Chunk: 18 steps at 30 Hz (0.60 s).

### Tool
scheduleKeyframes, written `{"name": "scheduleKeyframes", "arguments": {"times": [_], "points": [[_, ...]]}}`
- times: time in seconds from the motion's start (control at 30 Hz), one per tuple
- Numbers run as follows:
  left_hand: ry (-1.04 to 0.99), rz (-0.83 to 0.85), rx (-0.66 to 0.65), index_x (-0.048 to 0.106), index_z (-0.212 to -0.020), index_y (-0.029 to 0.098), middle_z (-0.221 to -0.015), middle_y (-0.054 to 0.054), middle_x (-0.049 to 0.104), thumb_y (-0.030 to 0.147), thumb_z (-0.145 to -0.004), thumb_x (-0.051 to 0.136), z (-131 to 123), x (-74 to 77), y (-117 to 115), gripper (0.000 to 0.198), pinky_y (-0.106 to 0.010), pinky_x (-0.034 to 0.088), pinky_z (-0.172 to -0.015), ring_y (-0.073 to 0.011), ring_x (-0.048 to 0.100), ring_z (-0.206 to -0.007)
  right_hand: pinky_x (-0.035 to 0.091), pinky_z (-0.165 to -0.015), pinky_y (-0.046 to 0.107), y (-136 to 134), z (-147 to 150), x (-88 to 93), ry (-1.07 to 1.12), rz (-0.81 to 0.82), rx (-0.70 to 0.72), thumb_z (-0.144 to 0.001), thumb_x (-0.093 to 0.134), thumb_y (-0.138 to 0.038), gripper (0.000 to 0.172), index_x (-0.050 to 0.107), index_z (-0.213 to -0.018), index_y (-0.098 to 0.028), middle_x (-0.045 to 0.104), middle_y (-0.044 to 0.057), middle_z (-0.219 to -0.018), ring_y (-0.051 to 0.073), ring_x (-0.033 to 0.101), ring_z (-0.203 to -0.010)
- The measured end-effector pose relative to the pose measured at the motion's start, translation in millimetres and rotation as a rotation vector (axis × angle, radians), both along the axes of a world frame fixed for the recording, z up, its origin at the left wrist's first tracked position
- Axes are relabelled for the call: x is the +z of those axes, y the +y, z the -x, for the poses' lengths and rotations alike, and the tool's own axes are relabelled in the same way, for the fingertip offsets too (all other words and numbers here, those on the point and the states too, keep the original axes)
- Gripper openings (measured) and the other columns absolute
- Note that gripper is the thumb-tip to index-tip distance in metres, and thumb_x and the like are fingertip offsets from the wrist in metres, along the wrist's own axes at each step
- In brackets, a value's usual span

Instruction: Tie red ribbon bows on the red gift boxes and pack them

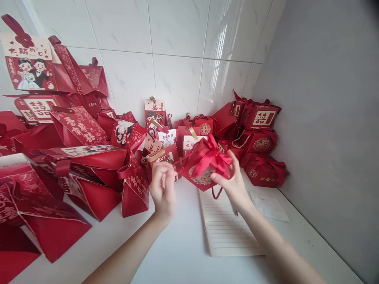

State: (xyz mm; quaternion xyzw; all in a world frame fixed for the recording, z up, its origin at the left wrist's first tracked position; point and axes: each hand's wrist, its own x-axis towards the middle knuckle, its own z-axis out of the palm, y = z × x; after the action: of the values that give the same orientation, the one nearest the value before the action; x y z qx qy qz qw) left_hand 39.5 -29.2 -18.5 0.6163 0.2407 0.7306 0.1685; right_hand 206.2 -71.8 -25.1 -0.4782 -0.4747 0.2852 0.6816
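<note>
A red gift box with a gold round emblem and a big red ribbon bow hangs in the air above the table. My right hand grips its right side, thumb across the front and fingers behind. From the box's bottom dangles a dark red cord loop. To the left of the box, my left hand is closed in a pinch, a thin red ribbon end at its fingertips. Below the box lies an open lined notebook, partly covered by my right forearm.
Many red gift boxes are piled at the left. Upright ones stand against the tiled wall, and bow-topped ones are stacked in the right corner. A white sheet lies beside the notebook. A grey wall bounds the right side.
</note>
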Motion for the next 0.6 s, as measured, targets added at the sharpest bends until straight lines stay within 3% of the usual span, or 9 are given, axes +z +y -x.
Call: {"name": "scheduleKeyframes", "arguments": {"times": [0.1, 0.2, 0.3, 0.43, 0.6], "points": [[-0.011, 0.21, -0.093, 0.047, -0.067, 0.019, -0.073, 0.0, 0.049, 0.021, -0.085, 0.042, -4.6, -8.0, 9.1, 0.019, -0.023, 0.041, -0.056, -0.0123, 0.049, -0.067, 0.058, -0.075, 0.046, 2.2, -3.3, 4.9, 0.431, 0.255, 0.33, -0.072, 0.057, -0.063, 0.061, 0.05, -0.115, -0.02, 0.063, 0.012, -0.11, 0.029, 0.064, -0.097], [0.104, 0.236, -0.213, 0.054, -0.086, 0.019, -0.088, -0.004, 0.057, 0.026, -0.087, 0.044, -9.9, -18.7, 9.9, 0.012, -0.026, 0.047, -0.067, -0.015, 0.055, -0.08, 0.059, -0.07, 0.045, 1.4, 0.7, 2.8, 0.584, 0.263, 0.553, -0.078, 0.041, -0.068, 0.057, 0.055, -0.106, -0.021, 0.068, 0.011, -0.098, 0.028, 0.066, -0.092], [0.18, 0.181, -0.287, 0.051, -0.102, 0.019, -0.101, -0.008, 0.058, 0.024, -0.086, 0.047, -12.8, -26.3, 8.5, 0.017, -0.031, 0.048, -0.077, -0.0184, 0.057, -0.094, 0.059, -0.069, 0.044, -0.2, 8.4, -2.8, 0.62, 0.235, 0.612, -0.081, 0.04, -0.063, 0.051, 0.055, -0.107, -0.022, 0.069, 0.009, -0.096, 0.027, 0.066, -0.094], [0.189, 0.16, -0.257, 0.051, -0.099, 0.019, -0.099, -0.008, 0.058, 0.022, -0.085, 0.048, -11.6, -26.9, 10.1, 0.015, -0.031, 0.049, -0.076, -0.018, 0.058, -0.092, 0.06, -0.069, 0.039, -0.8, 13.4, -6.8, 0.647, 0.241, 0.618, -0.08, 0.049, -0.048, 0.036, 0.055, -0.104, -0.022, 0.068, 0.008, -0.092, 0.025, 0.066, -0.093], [0.158, 0.182, -0.286, 0.052, -0.097, 0.019, -0.096, -0.006, 0.06, 0.021, -0.087, 0.044, -10.2, -20.7, 9.8, 0.013, -0.029, 0.049, -0.075, -0.0161, 0.059, -0.088, 0.058, -0.067, 0.044, -2.2, 10.0, -5.6, 0.559, 0.246, 0.655, -0.081, 0.04, -0.06, 0.049, 0.057, -0.103, -0.021, 0.068, 0.009, -0.091, 0.026, 0.066, -0.089]]}}
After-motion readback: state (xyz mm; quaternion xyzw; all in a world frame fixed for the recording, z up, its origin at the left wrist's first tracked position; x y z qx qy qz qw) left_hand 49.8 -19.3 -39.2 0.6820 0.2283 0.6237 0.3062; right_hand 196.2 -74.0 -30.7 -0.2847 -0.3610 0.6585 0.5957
